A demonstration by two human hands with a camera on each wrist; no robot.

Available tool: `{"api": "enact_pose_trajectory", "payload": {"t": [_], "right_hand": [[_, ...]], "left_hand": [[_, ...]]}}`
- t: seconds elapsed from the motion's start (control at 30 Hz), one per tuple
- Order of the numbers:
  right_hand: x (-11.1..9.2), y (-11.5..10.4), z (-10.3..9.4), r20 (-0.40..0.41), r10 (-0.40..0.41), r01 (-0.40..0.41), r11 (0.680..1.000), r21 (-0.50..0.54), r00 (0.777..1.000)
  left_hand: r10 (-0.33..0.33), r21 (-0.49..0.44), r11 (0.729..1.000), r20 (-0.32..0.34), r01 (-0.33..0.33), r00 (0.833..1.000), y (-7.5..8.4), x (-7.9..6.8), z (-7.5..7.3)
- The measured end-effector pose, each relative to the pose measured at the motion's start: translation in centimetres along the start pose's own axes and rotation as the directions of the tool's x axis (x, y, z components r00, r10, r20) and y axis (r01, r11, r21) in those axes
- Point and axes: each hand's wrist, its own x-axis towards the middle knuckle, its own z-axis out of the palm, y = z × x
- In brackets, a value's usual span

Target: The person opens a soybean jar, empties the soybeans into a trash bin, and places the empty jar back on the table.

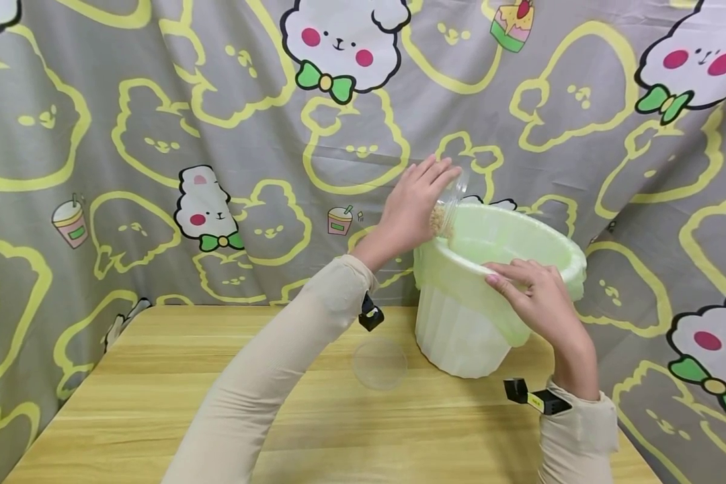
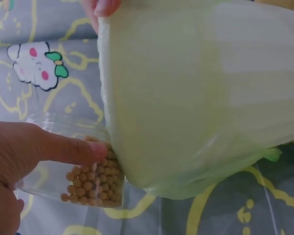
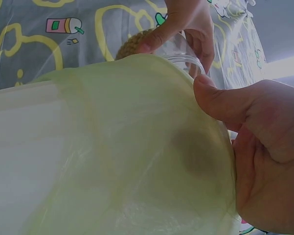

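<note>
My left hand (image 1: 407,205) grips a clear jar (image 1: 456,191) at the left part of the bin's rim. Small round beige balls (image 2: 93,185) lie against one side of the jar, which is tipped over with its mouth towards the bin. The white ribbed trash can (image 1: 454,336) stands upright, lined with a pale green trash bag (image 1: 496,232) folded over its rim. At the near rim, my right hand (image 1: 541,302) pinches the bag-covered edge between thumb and fingers. The bottom of the can's inside is hidden.
A clear round lid (image 1: 380,363) lies flat on the wooden table (image 1: 181,376), left of the trash can. Behind the table hangs a grey patterned curtain (image 1: 266,154), close to the can.
</note>
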Motion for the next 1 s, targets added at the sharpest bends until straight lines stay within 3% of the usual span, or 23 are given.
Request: {"api": "enact_pose_trajectory", "payload": {"t": [0.57,1.0], "right_hand": [[-0.28,-0.13,0.08,0.007,0.015,-0.015,1.000,0.003,1.000],[-0.05,-0.05,-0.01,0.000,0.014,-0.014,1.000,0.007,1.000]], "left_hand": [[0.108,0.031,0.994,-0.033,-0.107,0.994,0.65,-0.25,0.94],[0.135,0.041,0.990,-0.032,-0.134,0.990,0.76,-0.22,0.86]]}}
